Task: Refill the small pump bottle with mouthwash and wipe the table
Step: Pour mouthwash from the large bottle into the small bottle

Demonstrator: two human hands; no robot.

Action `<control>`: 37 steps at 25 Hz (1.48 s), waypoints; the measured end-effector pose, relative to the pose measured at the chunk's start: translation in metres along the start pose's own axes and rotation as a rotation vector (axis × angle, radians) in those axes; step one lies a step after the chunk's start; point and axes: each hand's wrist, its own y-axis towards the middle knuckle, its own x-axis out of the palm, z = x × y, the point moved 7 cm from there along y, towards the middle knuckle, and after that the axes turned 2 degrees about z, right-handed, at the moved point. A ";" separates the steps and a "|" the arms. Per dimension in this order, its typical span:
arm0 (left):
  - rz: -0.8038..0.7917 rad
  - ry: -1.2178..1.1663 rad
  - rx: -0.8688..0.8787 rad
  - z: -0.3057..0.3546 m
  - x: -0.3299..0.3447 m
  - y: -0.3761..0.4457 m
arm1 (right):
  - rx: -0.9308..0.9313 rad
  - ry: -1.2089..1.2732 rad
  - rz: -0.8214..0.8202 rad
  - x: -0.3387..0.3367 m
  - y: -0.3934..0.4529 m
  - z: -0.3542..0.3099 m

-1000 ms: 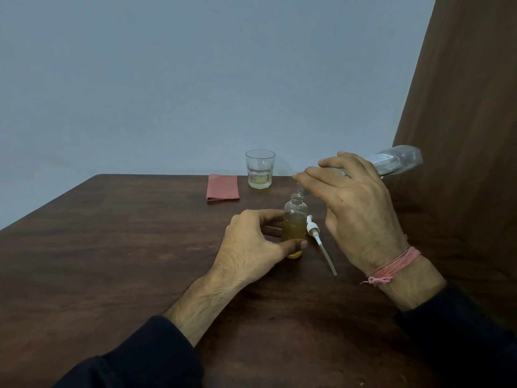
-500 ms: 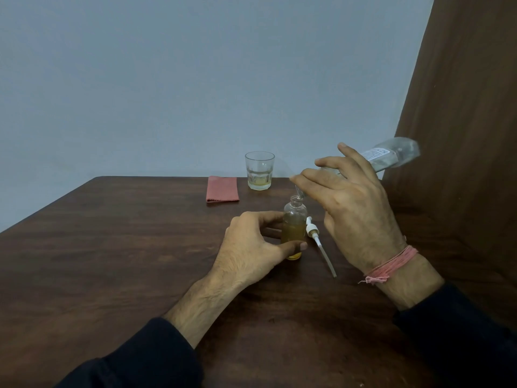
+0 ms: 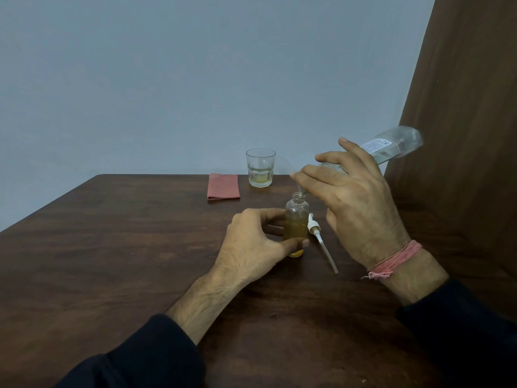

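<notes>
Compared with a second ago the big clear bottle (image 3: 391,145) has its back end tipped up a bit higher, so the pour is steeper now; the small bottle, the pump and everything at the back of the bench (image 3: 98,247) sit where they were.

The big bottle's long axis runs from its raised base at about 2 o'clock down to its neck at about 8 o'clock, and the mouth sits right over the opening of the small bottle (image 3: 296,219). The right hand (image 3: 361,208) has it gripped around the middle, fingers (image 3: 330,159) wrapped over the top, with a pink thread band (image 3: 394,261) on that wrist.

The small bottle stands upright near the middle of the bench, neck open and pointing at 12 o'clock. The left hand (image 3: 251,242) steadies it, thumb across the front low down and the other fingers curled round the far side. It holds yellowish liquid up to roughly its shoulder.

The white pump (image 3: 314,226) lies flat on the bench just beside the small bottle at its 3 o'clock, head near the bottle and tube trailing off toward 5 o'clock.

Back at 12 o'clock there's a drinking glass (image 3: 260,168) with a little pale yellow liquid at the bottom, and a folded red cloth (image 3: 223,186) just beside it at 9 o'clock.
</notes>
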 end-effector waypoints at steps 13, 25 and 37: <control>-0.003 0.026 0.007 0.000 0.001 0.001 | -0.067 -0.020 0.027 0.000 0.002 -0.001; -0.002 0.015 -0.002 0.000 0.001 0.000 | -0.078 0.003 0.087 -0.003 0.002 -0.004; -0.016 0.014 -0.007 0.000 0.002 0.000 | -0.065 0.002 0.117 -0.006 0.001 -0.003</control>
